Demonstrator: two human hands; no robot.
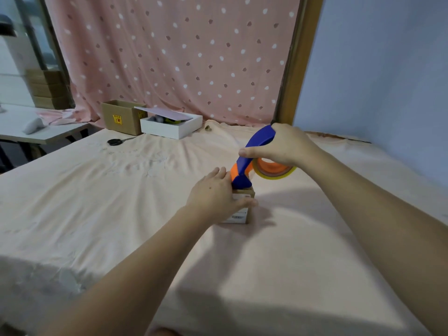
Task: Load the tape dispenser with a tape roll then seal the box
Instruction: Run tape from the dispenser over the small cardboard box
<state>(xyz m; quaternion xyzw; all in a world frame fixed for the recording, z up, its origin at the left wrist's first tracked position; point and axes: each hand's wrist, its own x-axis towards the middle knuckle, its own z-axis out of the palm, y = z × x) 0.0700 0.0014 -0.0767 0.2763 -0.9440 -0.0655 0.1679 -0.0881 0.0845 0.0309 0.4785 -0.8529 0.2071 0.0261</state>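
A small brown cardboard box (242,215) with white labels sits in the middle of the pink cloth-covered table (121,202). My left hand (215,195) lies flat over the box's top and left side, holding it down. My right hand (283,147) grips a blue and orange tape dispenser (249,156) by its handle. A roll of clear yellowish tape (275,172) sits on the dispenser's orange hub. The dispenser's blue front end presses on the far top edge of the box, tilted down to the left.
Black-handled scissors (116,141) lie at the back left of the table. Behind them stand an open brown carton (121,117) and a white box (172,127) with a loose lid. A dotted pink curtain hangs behind. A grey side table (36,134) stands at left.
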